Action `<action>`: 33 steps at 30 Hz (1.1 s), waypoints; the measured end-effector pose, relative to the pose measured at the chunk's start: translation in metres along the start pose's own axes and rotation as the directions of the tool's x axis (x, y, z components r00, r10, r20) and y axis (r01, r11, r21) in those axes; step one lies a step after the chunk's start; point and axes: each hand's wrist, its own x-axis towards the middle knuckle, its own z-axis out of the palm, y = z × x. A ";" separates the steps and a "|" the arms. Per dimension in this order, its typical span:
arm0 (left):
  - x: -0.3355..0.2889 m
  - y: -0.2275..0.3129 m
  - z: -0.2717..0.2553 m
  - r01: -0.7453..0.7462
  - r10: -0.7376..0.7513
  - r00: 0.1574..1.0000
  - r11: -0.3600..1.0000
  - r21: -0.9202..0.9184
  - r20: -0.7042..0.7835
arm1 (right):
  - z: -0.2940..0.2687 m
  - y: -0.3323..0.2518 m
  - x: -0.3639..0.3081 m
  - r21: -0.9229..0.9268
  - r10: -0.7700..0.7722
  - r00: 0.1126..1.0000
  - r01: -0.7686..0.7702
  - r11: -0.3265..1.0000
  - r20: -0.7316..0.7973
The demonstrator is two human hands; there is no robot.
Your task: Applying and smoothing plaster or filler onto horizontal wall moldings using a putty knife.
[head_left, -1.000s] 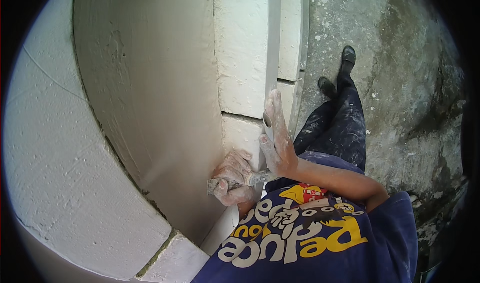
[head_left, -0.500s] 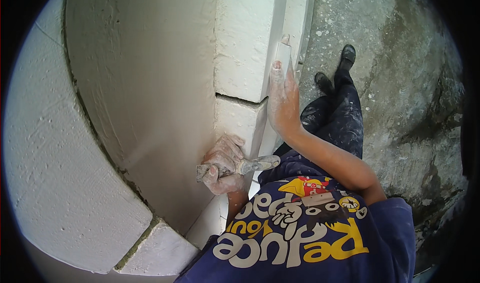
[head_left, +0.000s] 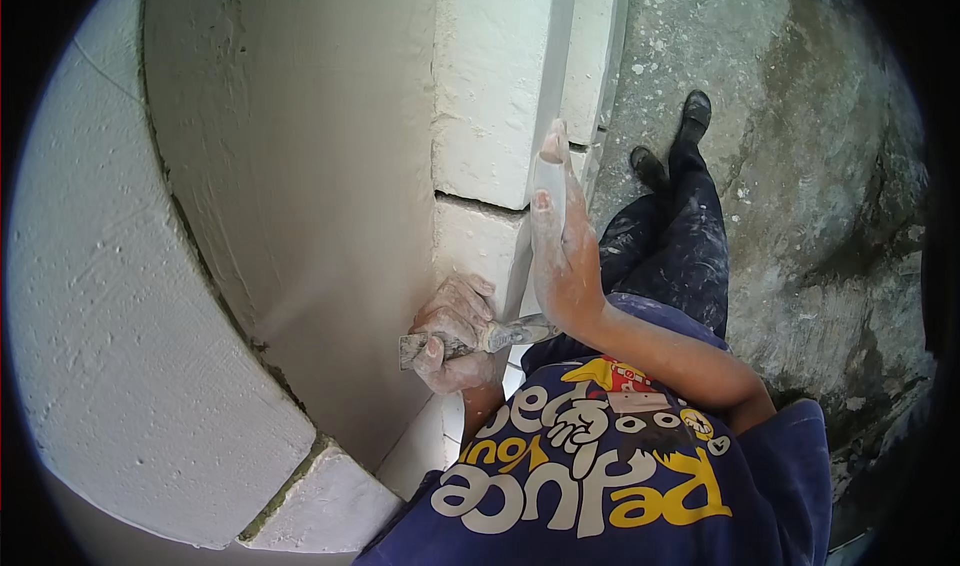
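My left hand [head_left: 452, 311], coated in white powder, is closed around a putty knife [head_left: 522, 333]. Its handle points right, and the short grimy blade emerges at the hand's left side. Higher up, my right hand [head_left: 566, 266] holds a small flat white piece [head_left: 550, 180] against the outer edge of the white block wall [head_left: 490, 96]. The thumb lies along the piece and a fingertip shows past its far end; the other fingers are mostly hidden. I cannot tell what this white piece is made of.
A smooth grey-white surface [head_left: 310, 156] lies left of the blocks, bounded by a curved row of large white blocks [head_left: 150, 366] with dark joints. Dark gaps separate some blocks. To the right is stained concrete floor [head_left: 790, 146], where my dark shoes [head_left: 694, 114] stand.
My right hand has slid down along the wall's edge toward my body, carrying the white piece. My left hand, still around the putty knife, has barely shifted.
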 end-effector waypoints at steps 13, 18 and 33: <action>0.001 0.001 0.006 0.035 -0.035 0.997 0.999 0.006 0.064 | -0.007 0.004 0.012 0.124 0.131 0.991 -0.130 0.984 0.006; 0.001 0.002 0.007 0.018 -0.017 0.997 1.000 -0.015 0.077 | -0.013 0.012 -0.002 0.022 -0.050 0.997 0.049 0.999 0.066; 0.006 0.008 0.001 0.006 -0.008 0.994 1.000 0.014 0.108 | -0.010 -0.020 0.005 0.144 0.054 0.991 -0.072 0.987 0.124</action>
